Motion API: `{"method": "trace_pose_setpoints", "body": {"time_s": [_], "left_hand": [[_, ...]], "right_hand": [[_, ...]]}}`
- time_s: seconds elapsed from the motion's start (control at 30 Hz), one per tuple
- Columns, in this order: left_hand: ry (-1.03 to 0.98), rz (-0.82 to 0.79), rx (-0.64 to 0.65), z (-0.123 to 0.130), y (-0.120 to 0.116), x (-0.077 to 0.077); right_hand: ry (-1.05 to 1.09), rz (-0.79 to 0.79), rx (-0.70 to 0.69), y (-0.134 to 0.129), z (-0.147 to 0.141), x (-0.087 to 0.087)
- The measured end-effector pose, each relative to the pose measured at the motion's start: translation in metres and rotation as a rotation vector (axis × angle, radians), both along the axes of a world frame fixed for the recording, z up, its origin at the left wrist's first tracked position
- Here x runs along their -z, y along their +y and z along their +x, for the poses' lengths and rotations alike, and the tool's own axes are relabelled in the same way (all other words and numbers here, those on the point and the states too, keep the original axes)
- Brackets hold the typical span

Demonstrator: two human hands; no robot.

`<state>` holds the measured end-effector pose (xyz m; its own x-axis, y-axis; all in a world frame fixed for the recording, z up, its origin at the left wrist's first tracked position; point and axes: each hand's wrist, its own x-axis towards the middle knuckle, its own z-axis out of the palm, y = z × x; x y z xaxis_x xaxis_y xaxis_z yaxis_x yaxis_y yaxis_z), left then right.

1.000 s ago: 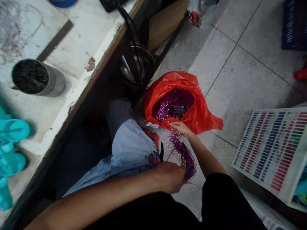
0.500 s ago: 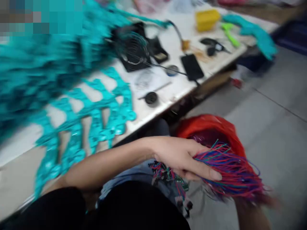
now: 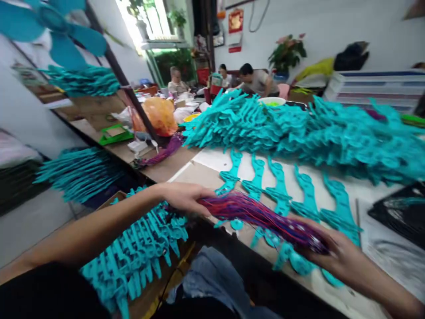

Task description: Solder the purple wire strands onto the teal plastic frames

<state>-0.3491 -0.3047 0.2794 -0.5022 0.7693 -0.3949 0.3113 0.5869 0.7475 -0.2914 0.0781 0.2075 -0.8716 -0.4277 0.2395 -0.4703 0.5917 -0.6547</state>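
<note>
Wire bundle (image 3: 247,212) held betw. two hands at bench (image 3: 199,173) edge

We've got the wire bundle, mostly red/purple/blue strands, stretched lengthwise just above the near edge of the bench; can't tell if its underside touches anything there. L hand (image 3: 182,197) is closed round the L end, back of hand up. R hand (image 3: 335,252) is curled round the R end, palm side toward the strands; small shiny bits show at that tip. Both have hold of it, but fingertips are partly hidden & blurry, so we can't say how tight.

Behind & partly under the bundle, a row of flat teal pieces (image 3: 305,195) lies spaced out on the bench, some passing behind the strands. Just beyond is a big teal pile (image 3: 299,128), heaped across the bench. Below our L forearm, more teal parts (image 3: 133,252) stand stacked close together, beside our jeans leg (image 3: 209,283).

Up-L of the L hand, well apart, a 2nd bundle (image 3: 164,153) lies on the bench, nr an orange bag (image 3: 161,115) & a green tray (image 3: 108,141). Far R: coiled cable on a black item (image 3: 398,215). In the b/g, three people sit or lean at a table, approx. centre; a teal fan (image 3: 51,20) is top L.
</note>
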Motion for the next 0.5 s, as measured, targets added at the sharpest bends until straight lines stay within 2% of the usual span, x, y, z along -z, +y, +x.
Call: {"method": "trace_pose_setpoints", "body": {"time_s": [0.1, 0.23, 0.37, 0.5], "left_hand": [[0.147, -0.02, -0.228, -0.027, -0.082, 0.001], [0.262, -0.036, -0.448, -0.06, -0.175, 0.03], [0.374, -0.138, -0.708, -0.082, -0.242, 0.057], [0.566, -0.172, -0.861, -0.106, -0.295, 0.056]], "right_hand": [[0.021, 0.204, -0.244, -0.095, -0.1, -0.029], [0.279, 0.454, -0.435, -0.221, -0.204, -0.041], [0.561, 0.719, -0.489, -0.324, -0.287, -0.049], [0.75, 0.736, -0.52, -0.402, -0.353, -0.069]]}}
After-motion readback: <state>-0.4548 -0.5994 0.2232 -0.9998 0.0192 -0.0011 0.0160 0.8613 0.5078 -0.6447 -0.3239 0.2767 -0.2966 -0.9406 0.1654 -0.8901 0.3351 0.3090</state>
